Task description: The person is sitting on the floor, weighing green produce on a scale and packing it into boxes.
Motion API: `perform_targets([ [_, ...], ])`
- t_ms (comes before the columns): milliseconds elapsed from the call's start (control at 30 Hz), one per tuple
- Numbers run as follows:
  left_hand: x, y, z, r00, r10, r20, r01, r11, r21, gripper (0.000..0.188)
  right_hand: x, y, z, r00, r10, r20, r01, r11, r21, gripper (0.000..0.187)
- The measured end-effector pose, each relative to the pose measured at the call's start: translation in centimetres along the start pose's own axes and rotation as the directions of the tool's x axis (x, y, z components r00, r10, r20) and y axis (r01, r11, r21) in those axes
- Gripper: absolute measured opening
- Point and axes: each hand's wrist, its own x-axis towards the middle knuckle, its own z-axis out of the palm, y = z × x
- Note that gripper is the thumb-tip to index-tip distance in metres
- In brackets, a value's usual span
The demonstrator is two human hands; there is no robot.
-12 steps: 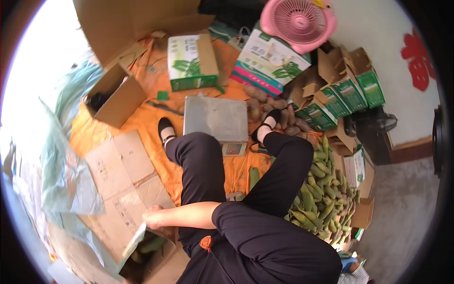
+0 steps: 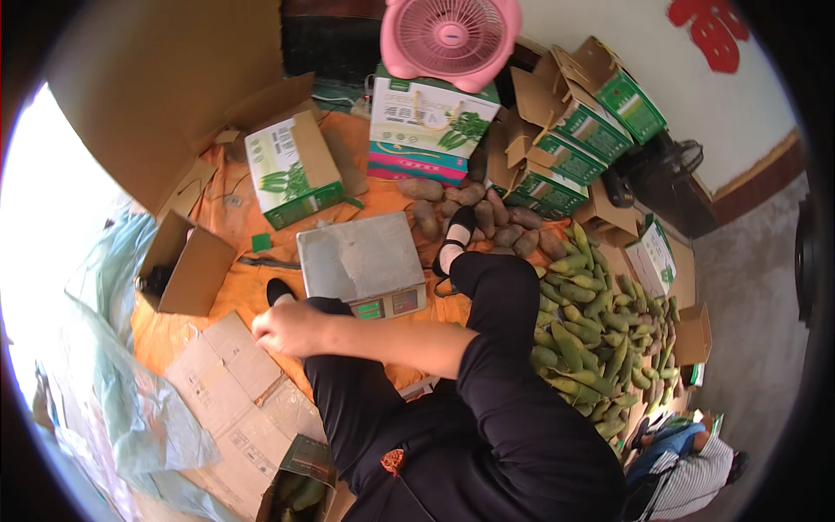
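My right hand (image 2: 283, 330) reaches across from the right, its forearm over my legs. Its fingers are curled closed above the flat cardboard (image 2: 228, 350), and what they hold, if anything, is hidden. My left hand is out of sight. Just beyond my right forearm stands a grey weighing scale (image 2: 361, 257) with a lit green display, set between my feet. Near my left leg, at the lower edge, an open carton (image 2: 309, 452) holds several long green vegetables (image 2: 306, 494).
Green radish-like vegetables (image 2: 600, 339) lie heaped at right, with brown tubers (image 2: 513, 235) beyond. A white-and-green carton (image 2: 291, 165), open green cartons (image 2: 565, 157), a pink fan (image 2: 450, 35) on boxes and an orange sheet (image 2: 217, 209) surround me. Another person (image 2: 687, 461) is at lower right.
My right hand has let go of the edge by the open carton and moved up, away from it. The head view has shifted, and the scale's green display now shows.
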Motion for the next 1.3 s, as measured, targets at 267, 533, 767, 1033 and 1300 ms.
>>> perform_targets([
  [267,15.0,16.2,4.9,0.884,-0.027,-0.467,-0.124,0.949,-0.29,0.027,-9.9,6.1,-15.9,0.852,0.146,-0.502,-0.137,0.989,0.054,0.012],
  [533,24.0,56.9,-7.8,0.752,0.549,-0.364,-0.584,0.3,-0.754,0.022,-23.9,8.4,-24.0,0.528,0.268,-0.806,-0.125,0.963,0.238,0.014],
  [767,18.6,76.1,-17.7,0.471,0.787,-0.399,-0.553,-0.089,-0.828,0.028,-37.7,15.0,-22.2,0.163,0.467,-0.869,-0.373,0.845,0.384,0.017],
  [1033,13.9,92.2,-30.0,0.277,0.945,-0.174,-0.041,-0.169,-0.985,0.031,-26.6,9.6,-23.4,0.445,0.381,-0.811,0.168,0.853,0.493,0.012],
  [1300,9.7,107.9,-38.7,0.113,0.943,-0.314,0.086,-0.324,-0.942,0.043,-18.8,9.7,-19.2,0.707,0.111,-0.698,0.075,0.97,0.229,0.01],
])
